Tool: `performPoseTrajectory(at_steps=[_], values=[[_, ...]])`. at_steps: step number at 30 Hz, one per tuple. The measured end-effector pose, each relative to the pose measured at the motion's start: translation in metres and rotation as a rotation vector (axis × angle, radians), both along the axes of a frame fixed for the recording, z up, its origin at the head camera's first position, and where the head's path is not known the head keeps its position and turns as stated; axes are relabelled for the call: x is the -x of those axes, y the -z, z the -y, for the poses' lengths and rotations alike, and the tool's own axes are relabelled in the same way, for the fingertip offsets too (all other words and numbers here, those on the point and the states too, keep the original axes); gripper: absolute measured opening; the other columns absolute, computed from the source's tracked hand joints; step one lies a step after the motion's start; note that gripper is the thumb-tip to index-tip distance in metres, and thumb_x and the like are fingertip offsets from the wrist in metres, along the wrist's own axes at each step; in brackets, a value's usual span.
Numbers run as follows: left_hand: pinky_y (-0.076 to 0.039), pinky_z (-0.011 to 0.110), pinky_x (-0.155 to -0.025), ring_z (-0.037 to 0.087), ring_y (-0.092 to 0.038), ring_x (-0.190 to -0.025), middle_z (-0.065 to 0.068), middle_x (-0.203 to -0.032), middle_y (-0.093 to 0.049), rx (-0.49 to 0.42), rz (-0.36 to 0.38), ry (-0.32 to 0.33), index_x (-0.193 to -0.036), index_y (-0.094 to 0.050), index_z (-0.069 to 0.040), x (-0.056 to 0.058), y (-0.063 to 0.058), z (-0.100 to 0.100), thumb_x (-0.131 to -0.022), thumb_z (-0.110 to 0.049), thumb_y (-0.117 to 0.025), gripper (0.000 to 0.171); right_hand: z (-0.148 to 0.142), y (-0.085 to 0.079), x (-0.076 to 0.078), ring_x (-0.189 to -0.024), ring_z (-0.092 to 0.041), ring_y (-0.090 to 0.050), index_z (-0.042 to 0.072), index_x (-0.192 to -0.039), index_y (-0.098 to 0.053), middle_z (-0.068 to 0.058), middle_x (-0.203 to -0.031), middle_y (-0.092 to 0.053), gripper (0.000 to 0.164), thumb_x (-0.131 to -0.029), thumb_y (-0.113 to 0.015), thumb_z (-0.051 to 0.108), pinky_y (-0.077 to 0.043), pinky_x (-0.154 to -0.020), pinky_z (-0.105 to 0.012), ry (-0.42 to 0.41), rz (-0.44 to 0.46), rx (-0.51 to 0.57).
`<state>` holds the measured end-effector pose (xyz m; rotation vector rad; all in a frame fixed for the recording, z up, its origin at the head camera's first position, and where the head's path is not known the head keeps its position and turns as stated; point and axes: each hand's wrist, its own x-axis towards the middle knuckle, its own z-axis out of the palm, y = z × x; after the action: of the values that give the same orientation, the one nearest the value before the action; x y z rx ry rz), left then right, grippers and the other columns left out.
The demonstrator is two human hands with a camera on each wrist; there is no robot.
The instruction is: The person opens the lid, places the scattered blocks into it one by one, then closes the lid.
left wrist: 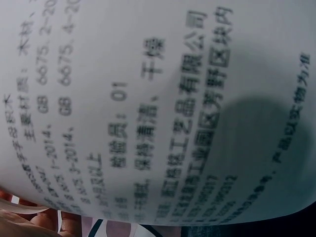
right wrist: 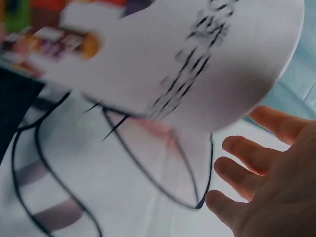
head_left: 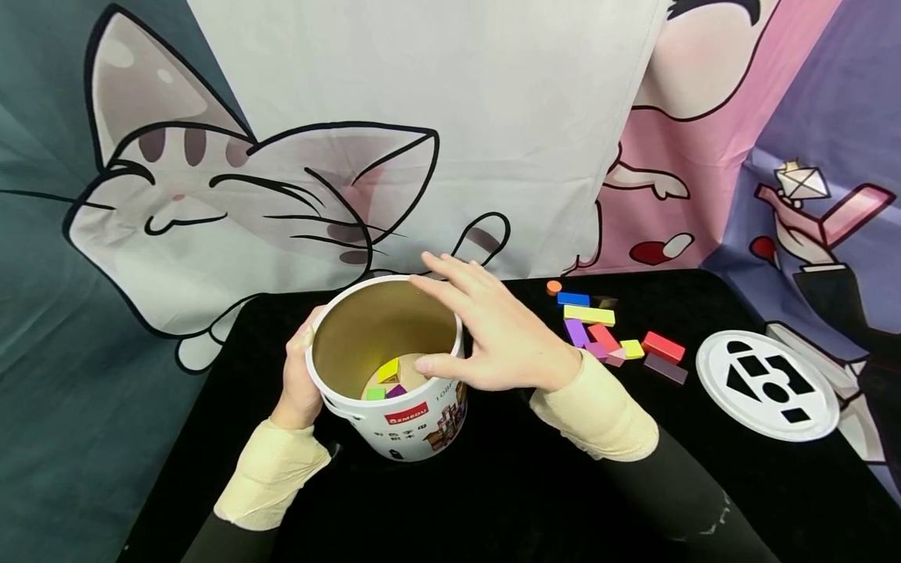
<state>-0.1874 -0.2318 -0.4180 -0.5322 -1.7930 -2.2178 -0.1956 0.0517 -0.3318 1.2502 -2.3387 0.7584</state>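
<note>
A white printed bucket (head_left: 415, 426) is tilted toward me in the head view. On its floor lie several blocks, among them a yellow block (head_left: 389, 371), a green block (head_left: 375, 394) and a purple one (head_left: 396, 391). My left hand (head_left: 299, 383) grips the bucket at its left side, up by the rim; its fingers show at the lower left of the left wrist view. Over the right rim, my right hand (head_left: 493, 328) has its fingers extended and its thumb reaching above the opening. In the right wrist view, those fingers (right wrist: 249, 153) spread beside the bucket wall.
Loose blocks lie on the black tabletop (head_left: 521, 485) to the right, including a long yellow block (head_left: 589, 315), a blue block (head_left: 573, 299) and a red block (head_left: 664, 347). Farther right is a white lid (head_left: 718, 383) with shaped holes. A printed cloth (head_left: 535, 141) hangs behind.
</note>
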Motion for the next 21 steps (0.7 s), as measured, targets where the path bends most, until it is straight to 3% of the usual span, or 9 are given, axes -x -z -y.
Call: performPoseTrajectory(at_steps=[8, 21], values=[[-0.038, 0.039, -0.101, 0.026, -0.05, -0.116, 0.01, -0.122, -0.06, -0.002, 0.012, -0.015, -0.129, -0.053, 0.008, 0.0, 0.001, -0.001, -0.102, -0.034, -0.033, 0.054, -0.047, 0.028, 0.013, -0.147, -0.023, -0.028, 0.019, -0.151, -0.046, 0.0, -0.161, -0.029, 0.08, -0.084, -0.061, 0.063, -0.026, -0.115, -0.049, 0.127, 0.113, -0.004], [-0.039, 0.038, -0.101, 0.023, -0.052, -0.116, 0.008, -0.122, -0.062, -0.009, 0.022, -0.028, -0.128, -0.058, 0.003, 0.001, 0.0, 0.0, -0.1, -0.036, -0.037, 0.052, -0.106, 0.078, 0.033, -0.141, -0.03, -0.036, 0.013, -0.143, -0.054, -0.011, -0.152, -0.043, 0.076, -0.084, -0.064, 0.06, -0.029, -0.112, -0.051, 0.317, 0.227, -0.017]])
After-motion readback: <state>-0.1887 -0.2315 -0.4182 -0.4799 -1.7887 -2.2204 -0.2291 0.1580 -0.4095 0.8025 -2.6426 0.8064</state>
